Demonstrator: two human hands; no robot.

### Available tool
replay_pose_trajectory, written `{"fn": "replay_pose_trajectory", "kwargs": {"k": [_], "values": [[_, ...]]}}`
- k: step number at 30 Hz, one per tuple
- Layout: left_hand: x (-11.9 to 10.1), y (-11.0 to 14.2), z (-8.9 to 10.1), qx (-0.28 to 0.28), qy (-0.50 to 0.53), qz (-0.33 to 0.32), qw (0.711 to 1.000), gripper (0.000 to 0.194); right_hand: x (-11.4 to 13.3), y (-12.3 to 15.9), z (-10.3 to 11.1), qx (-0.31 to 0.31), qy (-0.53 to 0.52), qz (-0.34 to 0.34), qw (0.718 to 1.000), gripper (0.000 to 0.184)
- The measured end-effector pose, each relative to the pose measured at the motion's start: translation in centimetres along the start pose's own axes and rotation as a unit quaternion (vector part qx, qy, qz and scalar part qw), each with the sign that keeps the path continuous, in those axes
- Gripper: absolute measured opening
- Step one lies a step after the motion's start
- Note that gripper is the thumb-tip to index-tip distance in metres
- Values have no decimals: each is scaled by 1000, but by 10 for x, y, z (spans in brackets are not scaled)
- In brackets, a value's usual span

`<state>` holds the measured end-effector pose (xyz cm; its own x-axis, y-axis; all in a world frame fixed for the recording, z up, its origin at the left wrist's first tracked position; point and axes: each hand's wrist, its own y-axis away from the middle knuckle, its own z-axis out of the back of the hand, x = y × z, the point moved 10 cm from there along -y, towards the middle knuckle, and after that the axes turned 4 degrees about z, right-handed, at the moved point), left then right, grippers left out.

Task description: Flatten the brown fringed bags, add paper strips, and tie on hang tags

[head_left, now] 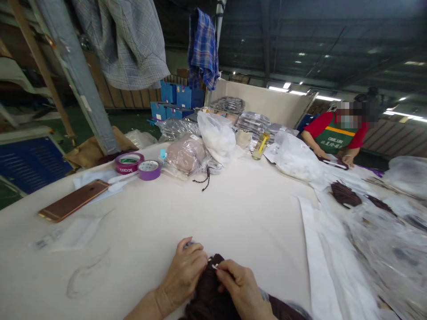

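Observation:
At the near edge of the table, a gathered dark brown cloth (208,295) lies under both hands, with a bit of grey showing beside it. My left hand (185,273) is closed around its left side, fingers curled over the upper end. Thumb and forefinger of my right hand (242,284) pinch a small whitish piece (215,266) at the top of the cloth. Whether that piece is a cord tip or a fitting is too small to tell. The lower part of the cloth runs out of the picture.
Left lie a phone (75,200), purple tape rolls (149,170) and a flat clear bag (76,233). Bagged goods (187,153), a white plastic bag (216,135) and a yellow-handled bottle (260,146) stand behind. Right are white strips (328,258) and brown cord (345,194). A co-worker (336,133) works beyond.

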<state>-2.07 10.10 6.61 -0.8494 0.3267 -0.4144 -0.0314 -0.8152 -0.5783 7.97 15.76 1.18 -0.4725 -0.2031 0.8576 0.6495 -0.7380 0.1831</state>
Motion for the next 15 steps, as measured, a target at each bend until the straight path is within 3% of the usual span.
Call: {"fn": "replay_pose_trajectory", "kwargs": {"k": [3, 5, 7, 12, 15], "values": [[-2, 3, -2, 104, 1, -85, 991, 23, -3, 0, -2, 12, 14, -2, 1000, 22], [-1, 2, -2, 147, -13, -96, 984, 13, -4, -1, -3, 17, 13, 1, 1000, 23], [2, -3, -2, 141, -28, -69, 987, 12, -6, -2, -4, 21, 11, 2, 1000, 25], [11, -6, -5, 43, -40, 20, 998, 18, 2, -5, 0, 44, 18, 24, 999, 25], [13, -7, -10, 46, -45, 9, 998, 20, 19, -16, 16, 15, 87, 80, 993, 24]]}}
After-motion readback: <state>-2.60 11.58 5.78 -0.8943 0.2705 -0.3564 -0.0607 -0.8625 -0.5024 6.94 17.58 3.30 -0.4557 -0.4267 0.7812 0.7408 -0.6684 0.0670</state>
